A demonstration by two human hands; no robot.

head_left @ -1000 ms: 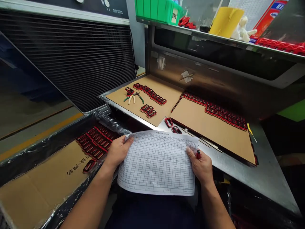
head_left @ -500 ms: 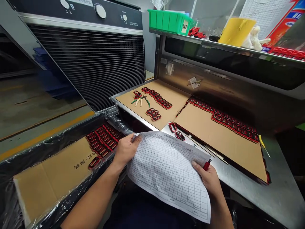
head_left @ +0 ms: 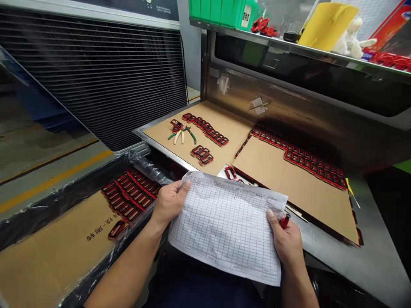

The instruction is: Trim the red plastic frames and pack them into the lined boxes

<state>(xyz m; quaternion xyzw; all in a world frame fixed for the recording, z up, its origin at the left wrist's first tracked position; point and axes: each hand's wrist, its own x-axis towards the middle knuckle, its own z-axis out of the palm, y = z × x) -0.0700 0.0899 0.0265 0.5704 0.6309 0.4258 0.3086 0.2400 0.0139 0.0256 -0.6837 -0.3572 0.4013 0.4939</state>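
Observation:
A white printed form with a grid of cells and some handwriting along its top rows is stretched between both hands, above my lap. My left hand pinches its upper left side, thumb on top. On the right edge, my right hand grips the sheet with the thumb over it. A red pen-like object with a dark tip sticks up from that same hand; its lower part is hidden. Just beyond the sheet's top edge lies a red and black frame part, partly covered by the paper.
Cardboard on the metal bench carries rows of red-black parts. Green-and-white-handled pliers lie at the back left. A plastic-lined bin at left holds more parts. Overhead, a shelf bears a green box and yellow roll.
The form has been pulled flatter and its lower edge raised a little. My right hand has shifted slightly right. The camera view has moved a little closer to the bench.

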